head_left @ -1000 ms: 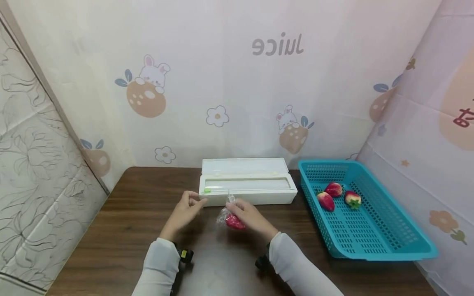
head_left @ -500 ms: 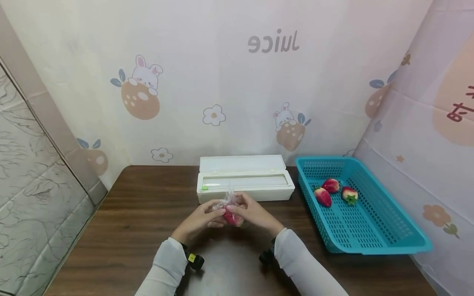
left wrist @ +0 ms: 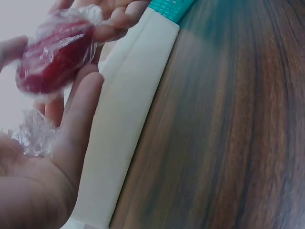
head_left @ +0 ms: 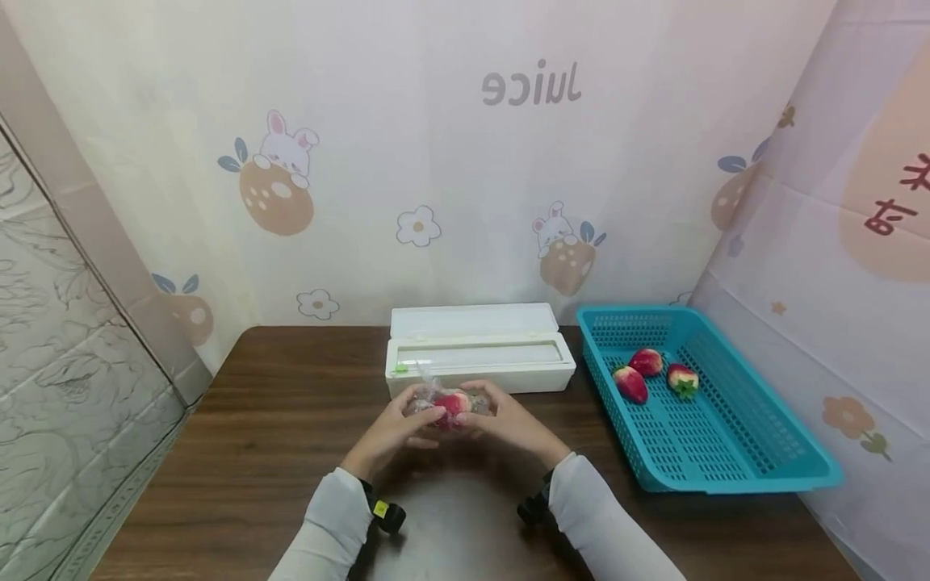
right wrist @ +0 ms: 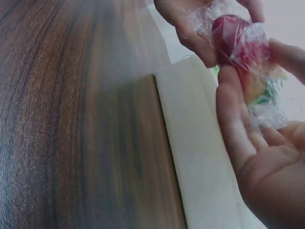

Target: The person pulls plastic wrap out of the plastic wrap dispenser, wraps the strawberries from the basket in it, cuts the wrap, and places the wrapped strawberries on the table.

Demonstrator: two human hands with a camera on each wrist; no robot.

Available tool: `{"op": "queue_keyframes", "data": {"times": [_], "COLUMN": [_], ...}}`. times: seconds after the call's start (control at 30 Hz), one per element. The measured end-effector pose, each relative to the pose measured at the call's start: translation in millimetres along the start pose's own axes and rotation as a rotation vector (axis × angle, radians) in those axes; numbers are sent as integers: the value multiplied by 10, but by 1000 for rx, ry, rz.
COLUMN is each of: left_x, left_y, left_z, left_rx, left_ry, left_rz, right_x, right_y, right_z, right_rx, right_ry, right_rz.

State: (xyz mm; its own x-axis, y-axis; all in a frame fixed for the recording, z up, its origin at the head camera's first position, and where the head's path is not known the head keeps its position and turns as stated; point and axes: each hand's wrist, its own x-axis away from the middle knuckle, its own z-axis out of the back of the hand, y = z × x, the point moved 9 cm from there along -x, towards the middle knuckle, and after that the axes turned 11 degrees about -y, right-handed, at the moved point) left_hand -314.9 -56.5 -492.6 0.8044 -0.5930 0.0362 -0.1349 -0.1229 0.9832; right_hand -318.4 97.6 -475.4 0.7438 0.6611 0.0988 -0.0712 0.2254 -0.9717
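Observation:
Between both hands, just in front of the white box, is a red strawberry (head_left: 452, 405) wrapped in clear cling film (left wrist: 35, 131). My left hand (head_left: 395, 428) holds it from the left, thumb on the near side and fingers behind. My right hand (head_left: 512, 421) grips its other end the same way. In the right wrist view the strawberry (right wrist: 238, 52) shows a pale end with green leaves under the film, beside the right palm. Loose crumpled film sticks out at both ends. Some fingertips are hidden behind the fruit.
A white cling film box (head_left: 479, 374) with its lid raised and a green slider (head_left: 401, 368) stands at the back of the wooden table (head_left: 291, 452). To the right, a teal basket (head_left: 734, 480) holds three strawberries (head_left: 630, 385). A printed curtain (head_left: 465, 161) hangs behind.
My left hand has come from the box's left front corner to the strawberry and now holds it with the right hand. The strawberry has been raised slightly and turned, its pale end now towards the right.

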Motion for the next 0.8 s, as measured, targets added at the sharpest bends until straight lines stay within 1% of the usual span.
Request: {"op": "queue_keyframes", "data": {"times": [0.1,0.27,0.4,0.47,0.57,0.63,0.73,0.8], "left_x": [-7,-8,-6,0,23,27,12,-19], "left_y": [-21,-69,-88,-67,-10,35,118,190], "left_z": [5,-8,-12,-9,19,47,55,31], "left_rx": [1,13,-25,-51,-111,-160,-279,-378], "left_ry": [21,66,114,137,163,165,115,73], "left_rz": [18,18,11,-1,-22,-28,-19,-10], "right_x": [-15,-40,-66,-78,-79,-66,-41,-19], "right_y": [11,65,101,125,165,183,202,211], "right_z": [12,-38,-95,-111,-118,-102,-71,-63], "right_rx": [-13,-93,-172,-225,-285,-290,-257,-232], "right_ry": [-2,-12,29,58,81,87,81,67], "right_rz": [11,-4,-29,-37,-36,-37,-46,-57]}}
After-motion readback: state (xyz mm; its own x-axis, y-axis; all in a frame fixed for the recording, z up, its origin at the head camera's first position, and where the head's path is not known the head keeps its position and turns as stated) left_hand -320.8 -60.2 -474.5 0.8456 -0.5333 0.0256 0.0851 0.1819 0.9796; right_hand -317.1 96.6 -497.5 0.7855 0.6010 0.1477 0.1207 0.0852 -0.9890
